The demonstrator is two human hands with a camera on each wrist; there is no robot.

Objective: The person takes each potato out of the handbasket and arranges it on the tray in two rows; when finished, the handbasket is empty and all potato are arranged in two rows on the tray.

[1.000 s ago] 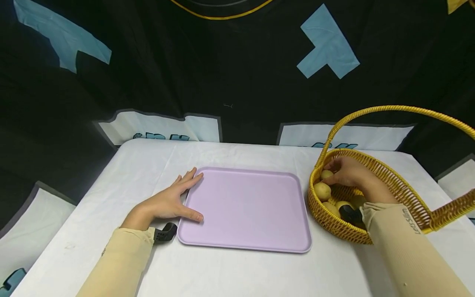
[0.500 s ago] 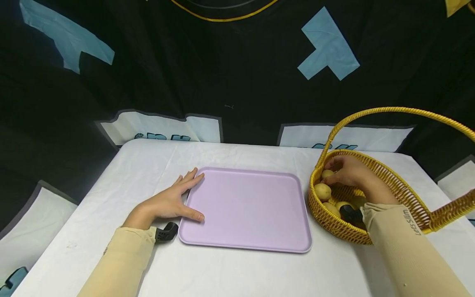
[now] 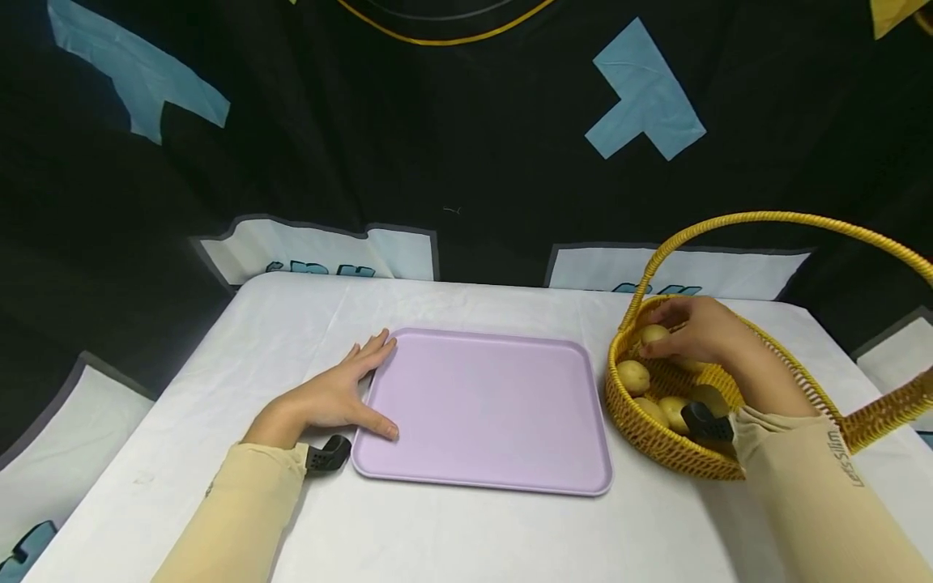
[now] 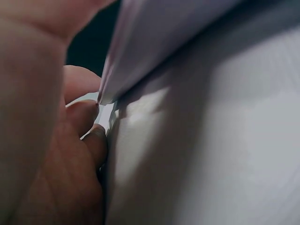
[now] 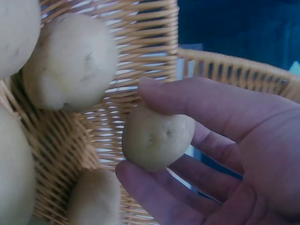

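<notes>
A lilac tray (image 3: 484, 413) lies flat on the white cloth. My left hand (image 3: 328, 401) rests on its left edge, thumb on the surface and fingers spread along the rim; the left wrist view has the fingers (image 4: 86, 117) at the tray's edge (image 4: 154, 42). At the right, my right hand (image 3: 703, 332) is inside a yellow wicker basket (image 3: 634, 417), holding a potato (image 3: 653, 334). In the right wrist view thumb and fingers pinch that potato (image 5: 157, 136), with other potatoes (image 5: 70, 61) beside it. My wrist hides part of the basket's inside.
The basket's tall handle (image 3: 773, 217) arches over my right hand. Several potatoes (image 3: 632, 377) lie in the basket's left part. A black cloth with blue patches (image 3: 645, 89) hangs behind the table (image 3: 466, 534).
My right hand has risen slightly and shifted a little right, with the potato in its grip; more potatoes show below it. The left hand and tray are nearly unchanged.
</notes>
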